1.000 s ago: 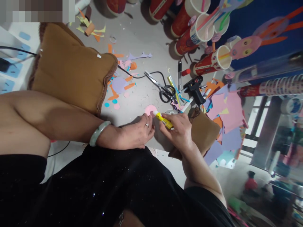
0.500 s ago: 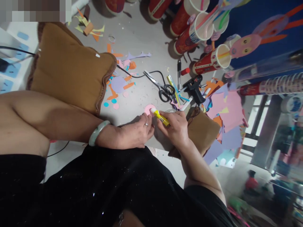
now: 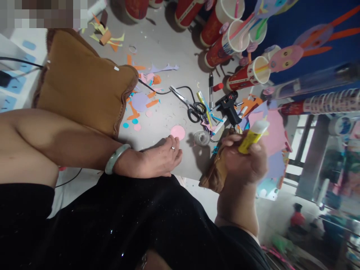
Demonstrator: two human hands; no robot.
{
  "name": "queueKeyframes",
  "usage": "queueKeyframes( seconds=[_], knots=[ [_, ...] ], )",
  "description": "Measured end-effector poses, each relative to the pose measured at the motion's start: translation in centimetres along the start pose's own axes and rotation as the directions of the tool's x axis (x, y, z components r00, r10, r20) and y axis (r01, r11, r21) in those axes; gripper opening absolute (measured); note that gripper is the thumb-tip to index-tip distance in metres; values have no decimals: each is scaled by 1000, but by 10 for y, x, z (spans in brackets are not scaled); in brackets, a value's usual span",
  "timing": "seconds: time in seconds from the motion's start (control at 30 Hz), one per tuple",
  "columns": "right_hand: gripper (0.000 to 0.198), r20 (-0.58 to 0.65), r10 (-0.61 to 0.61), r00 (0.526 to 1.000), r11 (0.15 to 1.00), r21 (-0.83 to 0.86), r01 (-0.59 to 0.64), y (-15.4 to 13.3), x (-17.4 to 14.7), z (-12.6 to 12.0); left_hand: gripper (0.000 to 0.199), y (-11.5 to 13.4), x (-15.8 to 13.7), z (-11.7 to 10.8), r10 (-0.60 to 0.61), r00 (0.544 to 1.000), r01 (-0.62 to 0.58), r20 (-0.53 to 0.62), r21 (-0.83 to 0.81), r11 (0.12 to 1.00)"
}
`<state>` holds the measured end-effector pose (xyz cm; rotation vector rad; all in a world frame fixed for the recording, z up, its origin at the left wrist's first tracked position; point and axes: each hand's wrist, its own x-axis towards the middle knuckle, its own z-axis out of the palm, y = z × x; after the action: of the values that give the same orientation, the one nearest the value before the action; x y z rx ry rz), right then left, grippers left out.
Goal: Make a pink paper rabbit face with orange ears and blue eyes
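A pink paper circle [image 3: 178, 132] lies flat on the grey table. The fingertips of my left hand [image 3: 160, 157] are bent together and press on its near edge. My right hand [image 3: 247, 161], slightly blurred, is raised over the table's right side and wrapped round a yellow glue stick [image 3: 250, 141] with its white end pointing up. Between the hands sits a roll of clear tape [image 3: 201, 138]. Beyond it are black-handled scissors [image 3: 189, 105], blades partly apart, and a black glue gun [image 3: 229, 107].
A brown cushion [image 3: 84, 82] lies at the left, paper scraps [image 3: 140, 102] beside it. Red paper cups [image 3: 249, 77] with straws and paper animal faces line the far right. Coloured paper sheets [image 3: 274, 131] and a brown pouch [image 3: 215, 174] lie near my right hand.
My right hand has lifted the glue stick off the pink circle and carried it to the right, uncovering the tape roll. The left hand has stayed at the circle.
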<state>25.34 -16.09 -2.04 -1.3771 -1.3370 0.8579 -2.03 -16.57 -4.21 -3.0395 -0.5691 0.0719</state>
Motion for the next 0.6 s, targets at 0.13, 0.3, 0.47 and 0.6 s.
queueKeyframes(
  seconds=[0.13, 0.3, 0.47, 0.6],
  knots=[
    [27, 46, 26, 999, 995, 98, -31, 2, -10, 10, 82, 0, 0, 1, -13, 1000, 13, 2, -12, 1000],
    [34, -115, -90, 989, 994, -75, 81, 13, -14, 9, 84, 0, 0, 1, 0, 1000, 1, -22, 35, 999],
    [38, -319, -164, 933, 948, -314, 60, 38, -4, -11, 84, -1, 0, 2, 8, 999, -7, -35, 19, 1000],
    [31, -350, -78, 933, 906, -415, -80, 46, 4, -18, 85, -2, 0, 5, 10, 998, -9, -64, 17, 1000]
  ],
)
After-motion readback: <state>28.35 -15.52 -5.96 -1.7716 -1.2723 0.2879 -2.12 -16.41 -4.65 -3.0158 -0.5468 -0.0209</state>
